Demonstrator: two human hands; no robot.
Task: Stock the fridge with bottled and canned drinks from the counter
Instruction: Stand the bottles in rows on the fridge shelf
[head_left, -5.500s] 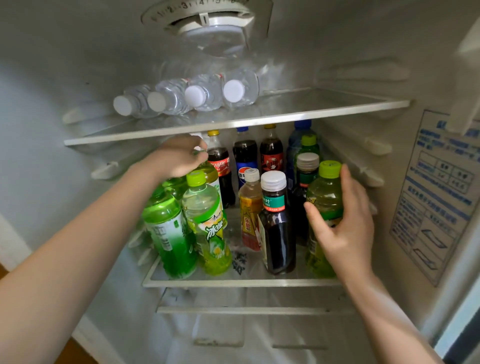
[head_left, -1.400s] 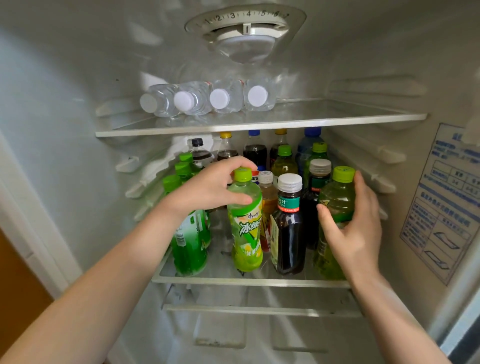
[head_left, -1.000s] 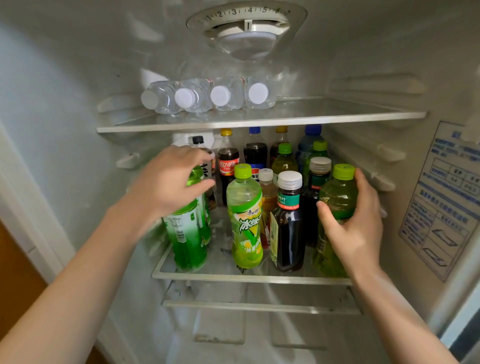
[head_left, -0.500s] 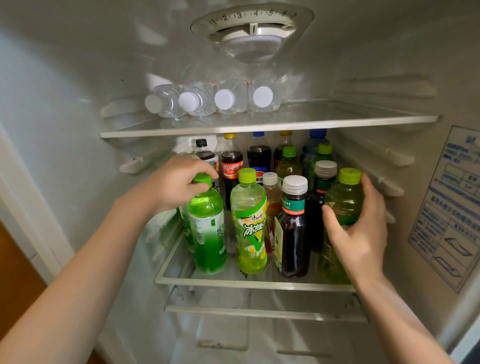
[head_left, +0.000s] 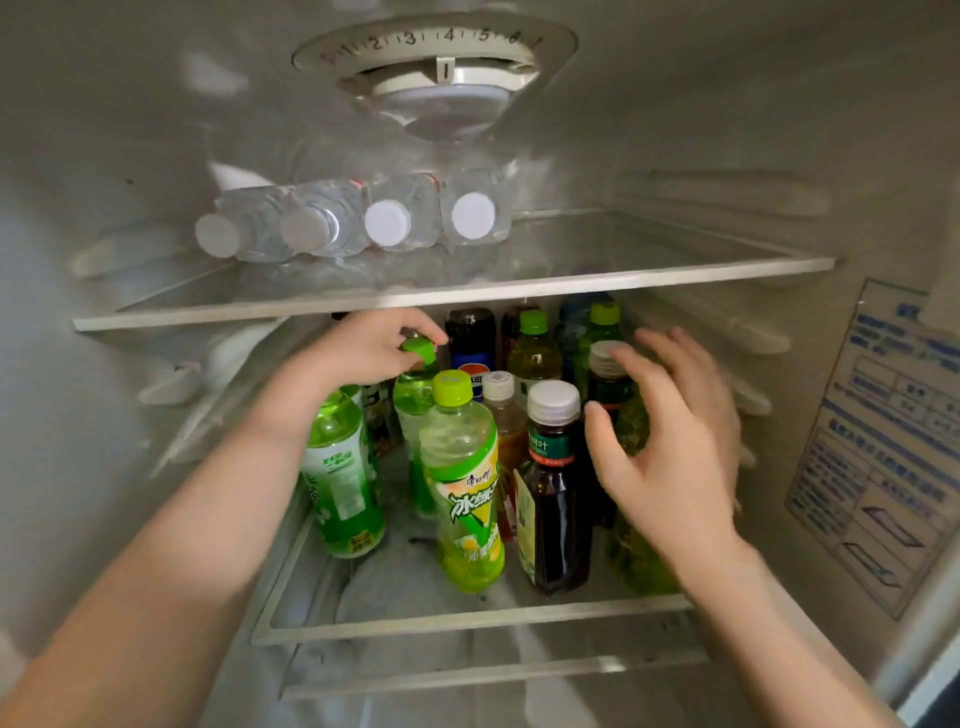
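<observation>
Both my arms reach into the open fridge. My left hand (head_left: 358, 353) grips the green cap of a bright green bottle (head_left: 413, 400) in the second row of the middle shelf (head_left: 467, 618). My right hand (head_left: 670, 441) hovers with fingers spread in front of a pale green tea bottle (head_left: 639, 561) at the right, no longer touching it. At the front stand another green bottle (head_left: 340, 478), a lime iced-tea bottle (head_left: 465, 499) and a dark bottle with a white cap (head_left: 553, 493). Cola and other bottles fill the back row.
Several clear water bottles (head_left: 384, 221) lie on their sides on the upper glass shelf (head_left: 571, 283), whose right half is bare. A thermostat dial (head_left: 441, 67) sits on the ceiling. A blue-printed label (head_left: 883, 436) covers the right wall. A lower shelf rail (head_left: 493, 670) shows below.
My right hand has let go of the pale green tea bottle and opened. My left hand moved the green bottle back into the second row, still gripping its cap.
</observation>
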